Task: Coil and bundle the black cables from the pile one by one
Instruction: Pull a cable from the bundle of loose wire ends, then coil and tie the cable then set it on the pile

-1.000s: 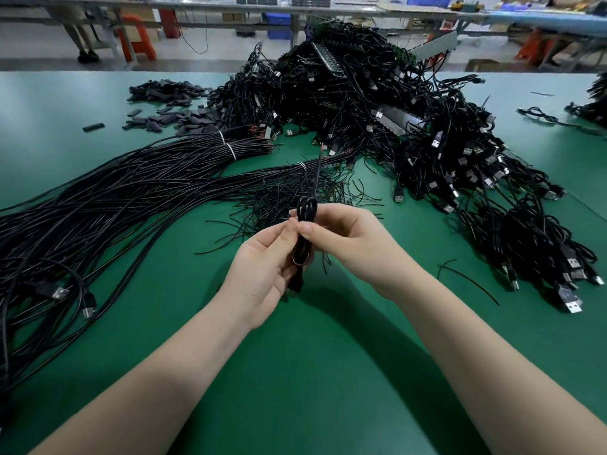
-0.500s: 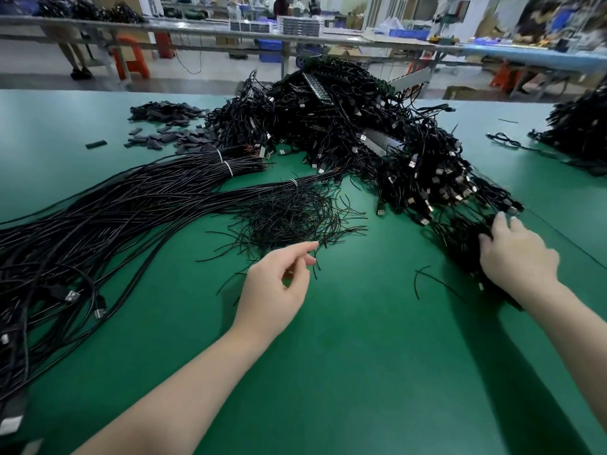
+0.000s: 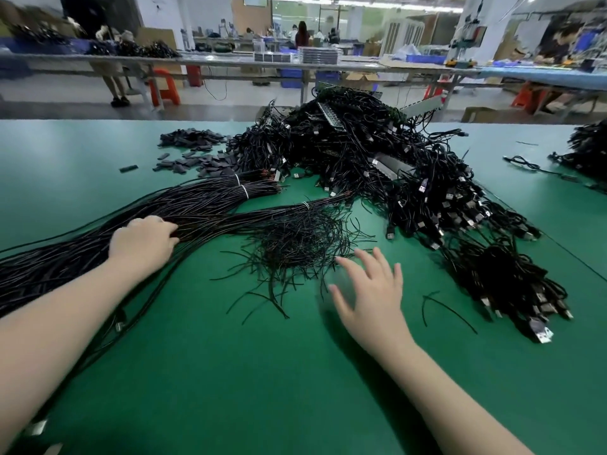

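Green matting covers the desk (image 3: 295, 372) of a busy factory floor, where straight black cables (image 3: 98, 238) lie in long sheaves running from the left edge toward the middle. The left hand (image 3: 141, 239) rests on top of these sheaves, fingers curled down into the strands; whether it grips one cable cannot be told. White ties (image 3: 244, 191) bind the sheaves near their far ends. Just right of them lies a loose nest of thin black twist ties (image 3: 295, 241), some scattered toward the near edge. The right hand (image 3: 371, 290), blurred, hovers above the bare mat beside that nest, fingers spread and straight, holding nothing. Behind and to the right rises a large pile of coiled USB cables (image 3: 394, 165), its silver plugs spilling toward the right edge. A scatter of small dark sleeves (image 3: 197, 152) sits at the far left of the pile. Beyond the desk stand long workbenches (image 3: 230, 60), orange stools (image 3: 164, 87) and blue bins (image 3: 290, 73), with people at work in the distance.
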Tool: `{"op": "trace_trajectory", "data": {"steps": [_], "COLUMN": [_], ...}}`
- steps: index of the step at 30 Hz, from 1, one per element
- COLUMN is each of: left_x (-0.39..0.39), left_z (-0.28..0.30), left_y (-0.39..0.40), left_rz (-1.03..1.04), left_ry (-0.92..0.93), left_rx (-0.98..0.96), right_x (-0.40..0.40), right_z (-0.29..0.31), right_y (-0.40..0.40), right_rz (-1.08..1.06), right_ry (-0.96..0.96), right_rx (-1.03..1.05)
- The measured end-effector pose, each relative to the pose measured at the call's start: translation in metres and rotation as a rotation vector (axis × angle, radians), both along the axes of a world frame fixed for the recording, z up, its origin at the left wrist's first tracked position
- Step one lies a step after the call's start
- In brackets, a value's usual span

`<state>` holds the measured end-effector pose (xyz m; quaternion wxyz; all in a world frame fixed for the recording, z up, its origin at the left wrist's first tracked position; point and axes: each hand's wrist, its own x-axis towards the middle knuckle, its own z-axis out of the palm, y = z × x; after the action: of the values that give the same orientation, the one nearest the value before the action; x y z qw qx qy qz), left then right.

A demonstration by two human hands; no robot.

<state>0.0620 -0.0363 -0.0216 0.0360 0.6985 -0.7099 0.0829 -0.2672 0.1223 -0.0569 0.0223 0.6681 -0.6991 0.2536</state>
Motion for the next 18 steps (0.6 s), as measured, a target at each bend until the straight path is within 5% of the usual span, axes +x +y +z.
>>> {"op": "trace_trajectory", "data": {"steps": [9,13,18], "left_x": [0.013,0.019,0.03], "left_z": [0.011,0.036,0.089], "left_y": [-0.013,-0.024,-0.031], "left_rz": [0.014,0.126,0.106], "left_ry": [0.085,0.446,0.646], "left_rx": [0.002,-0.145,-0.444], "right_x": [-0.003,-0.006,-0.007], "right_z": [-0.01,-0.01,-0.012], "right_y": [0.001,0.0,0.0], "right_rz": [0.001,-0.006,-0.008], "right_ry": [-0.216,-0.296,-0.301], "right_rx": [-0.091,-0.12,-0.103]}}
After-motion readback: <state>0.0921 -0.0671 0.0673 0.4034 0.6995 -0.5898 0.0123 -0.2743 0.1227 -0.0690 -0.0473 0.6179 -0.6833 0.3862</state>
